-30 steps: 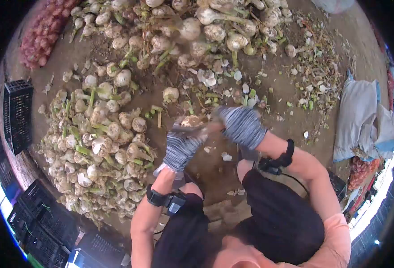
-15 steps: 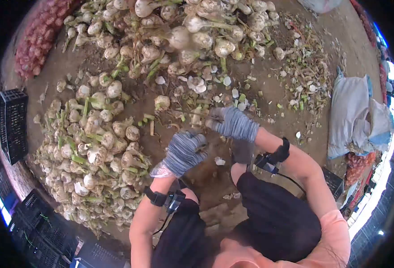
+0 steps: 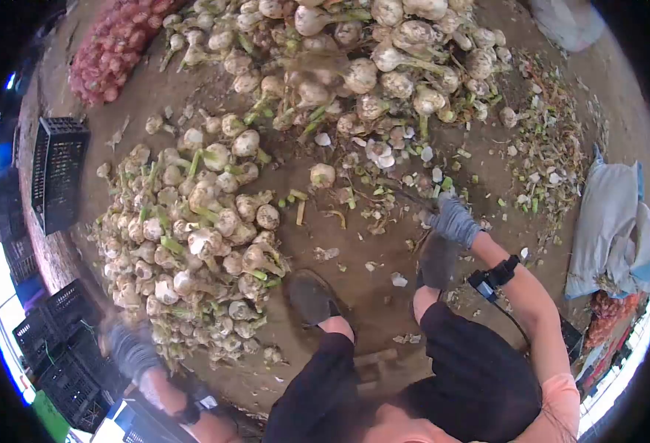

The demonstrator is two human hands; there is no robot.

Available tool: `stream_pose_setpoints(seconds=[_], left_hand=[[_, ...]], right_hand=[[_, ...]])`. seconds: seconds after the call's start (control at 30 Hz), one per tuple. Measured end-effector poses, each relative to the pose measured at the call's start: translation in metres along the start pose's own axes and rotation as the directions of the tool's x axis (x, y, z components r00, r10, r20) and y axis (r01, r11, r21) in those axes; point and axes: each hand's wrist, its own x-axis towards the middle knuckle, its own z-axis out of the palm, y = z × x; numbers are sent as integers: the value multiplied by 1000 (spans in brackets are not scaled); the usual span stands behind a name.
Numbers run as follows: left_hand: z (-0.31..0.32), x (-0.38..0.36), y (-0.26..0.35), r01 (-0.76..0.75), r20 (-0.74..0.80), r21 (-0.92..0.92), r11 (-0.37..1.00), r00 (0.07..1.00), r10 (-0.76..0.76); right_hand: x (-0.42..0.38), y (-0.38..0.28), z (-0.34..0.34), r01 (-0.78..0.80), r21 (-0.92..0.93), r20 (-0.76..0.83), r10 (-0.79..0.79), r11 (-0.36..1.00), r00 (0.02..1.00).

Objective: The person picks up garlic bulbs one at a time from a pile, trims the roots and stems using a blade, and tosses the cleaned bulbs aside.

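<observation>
Onion pile [image 3: 192, 236] just beside blurred left hand [image 3: 129, 347], grip unclear; right hand [image 3: 454, 220] clenched on knife [image 3: 413, 198].

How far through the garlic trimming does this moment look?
Done: cut stems and skins litter the ground, and a large heap of bulbs lies to the left. In hand: right hand rests low by the scraps, what it grips unclear; left hand is swung out, blurred, beside the heap. Left: a big pile of stalked bulbs ahead.
</observation>
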Motion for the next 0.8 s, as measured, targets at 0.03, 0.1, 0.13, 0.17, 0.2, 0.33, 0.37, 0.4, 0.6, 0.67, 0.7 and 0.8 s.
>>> stream_pose_setpoints(seconds=[0.03,0.1,0.13,0.17,0.2,0.33,0.37,0.4,0.6,0.67,0.7,0.8], left_hand=[[2,-3,-9,75,-256,-17,997,964,-77],[-2,2,7,-207,-279,-575,792,959,48],[4,2,30,-137,-106,-621,772,990,91],[-9,-3,75,-58,71,-654,754,988,137],[-20,-12,119,-361,-33,-657,663,891,452],[14,10,272,-367,97,-634,681,836,540],[40,26,302,-296,124,-657,693,864,487],[61,41,323,-294,122,-660,691,866,485],[38,52,341,30,262,-780,626,923,282],[95,46,354,-88,54,-915,394,940,337],[93,37,353,-215,-161,-968,131,928,336],[82,-18,342,-135,-261,-938,-320,882,391]], right_hand=[[-3,-6,-4,10,1,-1,-10,1000,1000],[-6,-18,-20,75,153,-4,-76,985,997],[-1,-16,-17,84,108,4,-85,991,996],[1,-15,-11,93,103,5,-94,990,996],[2,-14,-5,91,109,-25,-89,990,996],[9,-7,7,136,16,-63,-135,991,989],[8,-8,7,147,-24,-88,-148,989,985],[1,-22,-7,151,-26,-102,-153,988,983],[-1,-13,3,160,-38,-107,-164,986,981],[-4,-21,-5,135,-13,-115,-135,991,984],[-6,-27,-13,108,10,-124,-106,994,987],[-10,-49,-43,116,216,-91,-98,969,991]])
